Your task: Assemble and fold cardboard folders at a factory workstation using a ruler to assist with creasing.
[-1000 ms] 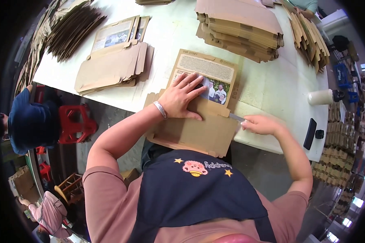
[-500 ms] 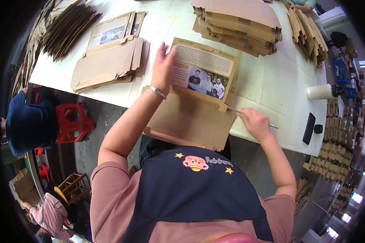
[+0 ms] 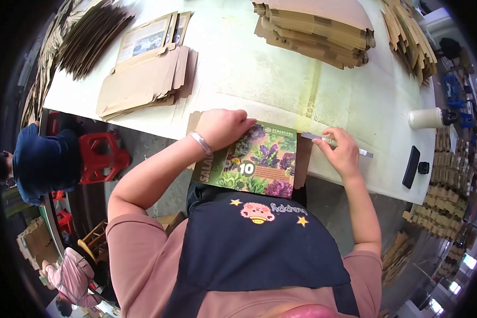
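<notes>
A printed cardboard box blank (image 3: 267, 172), green with salad plants on its upper face, lies folded over at the table's near edge, partly against my apron. My left hand (image 3: 223, 127) is bent over its far left part, fingers together and pressed on the fold edge. Plain brown card shows beneath the printed panel at its right side. Just right of the blank, my right hand (image 3: 343, 152) is closed around a flat grey metal strip (image 3: 365, 153). The strip's other end points at the blank's far right corner.
On the white table (image 3: 238, 79) lie a stack of flat brown blanks (image 3: 143, 85) at left, dark stacked card (image 3: 93, 40) behind it, and a tall pile (image 3: 315, 34) at the back. A bottle (image 3: 426, 118) and black phone (image 3: 411, 167) sit right. Red stools (image 3: 102, 156) stand left.
The far panel with text and a photo has been folded down toward me, so the green printed face shows. My left hand came nearer with it; the right still holds the metal strip.
</notes>
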### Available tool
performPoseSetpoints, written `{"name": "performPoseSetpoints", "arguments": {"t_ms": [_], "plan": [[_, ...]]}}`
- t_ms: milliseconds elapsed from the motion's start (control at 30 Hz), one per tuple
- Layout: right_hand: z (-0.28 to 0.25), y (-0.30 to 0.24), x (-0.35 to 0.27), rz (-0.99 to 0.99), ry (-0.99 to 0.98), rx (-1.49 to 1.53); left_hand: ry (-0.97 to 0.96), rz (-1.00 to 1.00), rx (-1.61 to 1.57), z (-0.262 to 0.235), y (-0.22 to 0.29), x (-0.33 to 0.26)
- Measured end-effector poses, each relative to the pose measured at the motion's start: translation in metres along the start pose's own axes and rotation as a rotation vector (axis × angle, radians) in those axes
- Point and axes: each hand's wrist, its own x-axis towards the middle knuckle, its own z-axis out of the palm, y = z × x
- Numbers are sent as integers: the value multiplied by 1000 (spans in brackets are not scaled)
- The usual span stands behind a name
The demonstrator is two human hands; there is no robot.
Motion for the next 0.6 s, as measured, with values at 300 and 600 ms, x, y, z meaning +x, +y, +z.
{"name": "performPoseSetpoints", "arguments": {"t_ms": [300,600], "plan": [[16,7,-17,-84,118,-27,143,119,-130,63,21,72],[14,5,-8,-112,155,-77,139,119,163,73,30,82]]}}
